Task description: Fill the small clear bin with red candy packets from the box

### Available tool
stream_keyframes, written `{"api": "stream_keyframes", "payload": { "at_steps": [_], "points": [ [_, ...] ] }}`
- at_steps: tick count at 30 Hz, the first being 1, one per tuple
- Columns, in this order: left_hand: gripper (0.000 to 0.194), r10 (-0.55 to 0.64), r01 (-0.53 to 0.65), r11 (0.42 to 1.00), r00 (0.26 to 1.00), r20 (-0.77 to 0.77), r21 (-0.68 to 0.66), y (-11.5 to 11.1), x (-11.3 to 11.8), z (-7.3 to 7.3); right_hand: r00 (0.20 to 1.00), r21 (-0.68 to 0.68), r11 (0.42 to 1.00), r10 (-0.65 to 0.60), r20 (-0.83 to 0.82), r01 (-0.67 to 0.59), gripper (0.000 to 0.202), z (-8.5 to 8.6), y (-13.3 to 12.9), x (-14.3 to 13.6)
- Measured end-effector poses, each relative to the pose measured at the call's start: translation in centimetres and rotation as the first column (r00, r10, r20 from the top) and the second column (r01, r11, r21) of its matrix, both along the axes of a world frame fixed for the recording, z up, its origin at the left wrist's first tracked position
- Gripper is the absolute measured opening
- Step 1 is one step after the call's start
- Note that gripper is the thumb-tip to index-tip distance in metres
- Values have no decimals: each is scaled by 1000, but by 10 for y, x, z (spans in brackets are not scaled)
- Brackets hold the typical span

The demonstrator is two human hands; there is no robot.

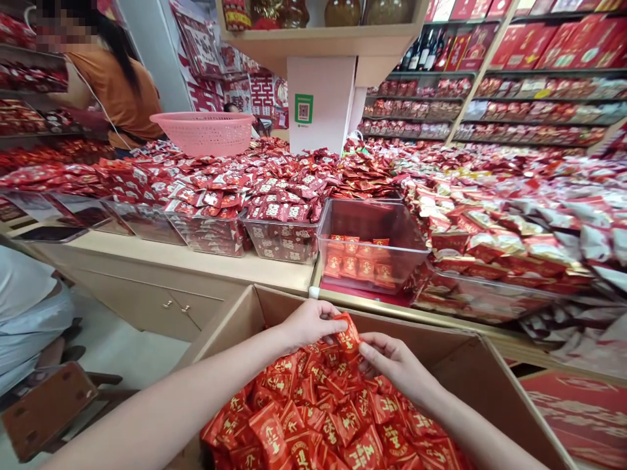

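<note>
Between my two hands is a red candy packet (348, 337) with gold lettering, held above a cardboard box (455, 349). My left hand (313, 322) pinches its upper left end between thumb and fingers. At its lower right corner, my right hand (386, 358) closes thumb and forefinger on the same packet. Many similar red packets (298, 424) fill the box below. Just beyond the box stands a clear plastic bin (375, 225), with a few upright rows of orange-red packets at its bottom.
Other clear bins heaped with wrapped sweets (281, 238) line the counter (196, 261). A pink basket (206, 134) rests on the heaps, near a white pillar (321, 85). One person in an orange top (115, 85) stands far left; another sits by a wooden stool (49, 411).
</note>
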State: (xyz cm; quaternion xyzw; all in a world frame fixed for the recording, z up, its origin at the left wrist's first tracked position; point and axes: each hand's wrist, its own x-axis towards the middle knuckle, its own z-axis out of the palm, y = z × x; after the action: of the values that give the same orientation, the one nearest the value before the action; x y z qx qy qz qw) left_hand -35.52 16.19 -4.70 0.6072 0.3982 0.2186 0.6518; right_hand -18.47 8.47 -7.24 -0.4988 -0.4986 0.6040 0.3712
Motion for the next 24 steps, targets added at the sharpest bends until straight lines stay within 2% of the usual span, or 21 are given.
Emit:
{"api": "stream_keyframes", "payload": {
  "at_steps": [4, 6, 8, 10, 12, 13, 14, 16, 18, 21, 24],
  "points": [
    [34, 20, -20, 1000, 1000, 17, -22, -4, 2, 1, 998, 47, 999, 15, 53, -17, 32, 3, -2, -3],
    [35, 37, -35, 997, 999, 35, -63, -7, 3, 3, 991, 91, 996, 7, 133, -19, 33, 7, -3, -2],
    [37, 44, -37, 992, 998, 55, -120, -11, 4, 6, 962, 161, 987, -64, 265, 22, 34, 10, -4, -1],
    [39, 26, -4, 973, 995, 94, -230, -15, 6, 9, 869, 299, 953, -179, 460, 39, 33, 12, -4, 0],
    [39, 50, 15, 932, 985, 167, -362, -20, 7, 11, 739, 462, 886, -292, 607, -30, 29, 11, -5, 1],
    [39, 82, 8, 911, 976, 200, -412, -21, 7, 12, 704, 516, 852, -314, 637, -87, 27, 11, -5, 0],
    [38, 125, -12, 895, 966, 225, -445, -23, 7, 12, 703, 550, 824, -314, 639, -132, 27, 11, -6, 0],
    [44, 180, -61, 897, 954, 238, -438, -22, 7, 12, 765, 569, 809, -271, 584, -148, 27, 10, -6, -1],
    [57, 188, -85, 913, 955, 227, -398, -20, 5, 11, 856, 526, 848, -224, 466, -64, 25, 9, -5, -1],
    [67, 126, -66, 964, 966, 224, -256, -14, 2, 10, 949, 341, 928, -231, 214, 149, 23, 7, -2, -1],
    [68, 43, 0, 984, 969, 241, -178, -10, -1, 10, 961, 128, 952, -278, -8, 276, 26, 5, 1, -1]
  ]
}}
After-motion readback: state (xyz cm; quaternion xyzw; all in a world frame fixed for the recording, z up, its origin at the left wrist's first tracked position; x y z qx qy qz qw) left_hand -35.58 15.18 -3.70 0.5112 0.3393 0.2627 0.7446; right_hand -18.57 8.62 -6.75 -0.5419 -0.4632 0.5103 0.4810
